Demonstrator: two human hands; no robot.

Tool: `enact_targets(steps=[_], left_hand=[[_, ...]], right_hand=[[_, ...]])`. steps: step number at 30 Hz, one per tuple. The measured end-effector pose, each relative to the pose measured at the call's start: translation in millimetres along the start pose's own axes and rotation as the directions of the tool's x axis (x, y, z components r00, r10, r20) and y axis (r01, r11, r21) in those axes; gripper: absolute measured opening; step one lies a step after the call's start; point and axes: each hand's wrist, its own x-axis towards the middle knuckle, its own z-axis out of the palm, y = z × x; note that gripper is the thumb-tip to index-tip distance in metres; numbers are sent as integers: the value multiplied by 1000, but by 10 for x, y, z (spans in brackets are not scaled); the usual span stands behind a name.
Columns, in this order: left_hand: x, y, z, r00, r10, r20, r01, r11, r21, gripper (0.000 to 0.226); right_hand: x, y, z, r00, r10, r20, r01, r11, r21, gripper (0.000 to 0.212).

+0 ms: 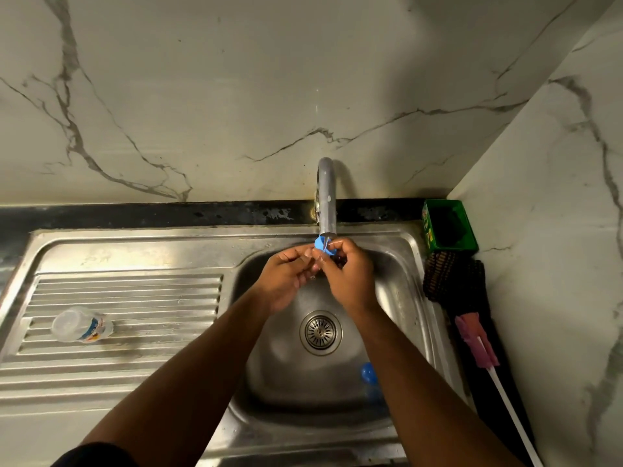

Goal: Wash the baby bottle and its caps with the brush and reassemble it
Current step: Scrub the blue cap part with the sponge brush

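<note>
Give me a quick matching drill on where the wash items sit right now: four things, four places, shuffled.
Things:
1. small blue plastic cap
2. clear plastic baby bottle with printed picture
3. pink bottle brush with long white handle
4. round blue cap

Places:
A. lying on its side on the ribbed steel drainboard
B. on the dark counter right of the sink
E. low in the steel sink basin, beside the right forearm
D. pinched between left hand and right hand under the chrome tap spout

Pairs: 1-D, 2-A, 3-B, 4-E
</note>
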Motion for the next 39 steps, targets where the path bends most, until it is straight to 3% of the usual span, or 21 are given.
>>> enact_targets(steps=[3,5,8,12,16,20,23,25,27,29,32,34,36,39], left_hand=[[-65,-42,28,999,18,-38,-17,999,35,21],[-110,-79,67,998,27,-62,-21,995,96,28],[-178,-117,95,998,34,-48,-30,996,85,27],[-271,-122,113,998,47,42,-48,998,36,32],[-241,-87,79,989,114,-90,-110,993,51,25],[-275,-45,108,994,48,-95,-38,993,108,28],[-302,-51,199,994,4,-109,9,993,118,29],[-284,-38,223,984,-24,-179,39,996,85,24],[-233,-35,183,958,-36,-286,72,991,115,19],[-146,-4,125,929,6,-369,63,983,174,19],[-39,115,148,908,91,-408,19,966,257,19],[22,226,250,921,147,-360,2,924,382,24],[88,304,355,955,152,-255,-24,896,444,33],[138,388,544,975,139,-173,-35,867,497,41]], right_hand=[[-38,-68,14,996,83,28,-87,979,185,33],[-63,-54,27,998,44,47,-51,983,175,41],[-102,-38,9,1000,12,-3,-12,994,113,37],[-106,-68,-20,994,79,-76,-86,991,-98,33],[-176,-74,-31,988,-135,70,147,969,-199,29],[-234,-136,-37,995,89,45,-92,993,68,56],[-228,-177,1,995,76,63,-82,992,95,52],[-203,-191,-15,997,80,-8,-79,991,104,46],[-182,-182,-23,996,93,16,-93,994,62,56],[-185,-154,2,994,106,26,-108,992,65,65],[-154,-107,35,992,118,-33,-114,988,102,53],[-169,-93,45,990,118,71,-125,988,90,48],[-176,-98,44,975,203,91,-217,960,177,48],[-178,-95,65,906,385,179,-424,824,377,43]])
